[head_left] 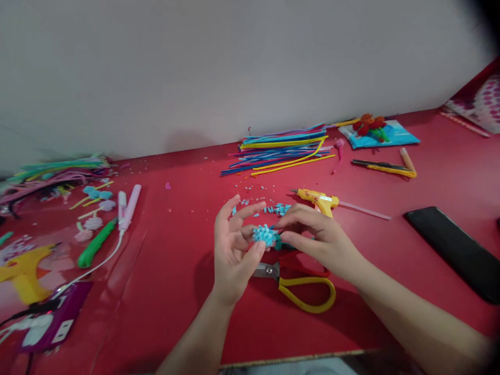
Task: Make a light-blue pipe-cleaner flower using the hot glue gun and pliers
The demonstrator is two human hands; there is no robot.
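Both hands meet over the red table (167,271), holding a small light-blue fuzzy flower (264,235) with a bit of green at its base. My left hand (233,250) pinches the flower with thumb and fingertips, the other fingers spread. My right hand (316,234) grips it from the right side. Scissors with yellow and red handles (300,284) lie on the table just under the hands. A yellow glue gun (318,200) lies just behind my right hand, beside light-blue cut scraps (279,209).
A bundle of coloured pipe cleaners (281,148) lies by the wall. At the right are a black phone (457,250), a yellow utility knife (385,166) and a blue packet with red flowers (377,133). On the left sit more pipe cleaners (50,174), a green cutter (96,244), another glue gun (23,271) and a power strip (54,320).
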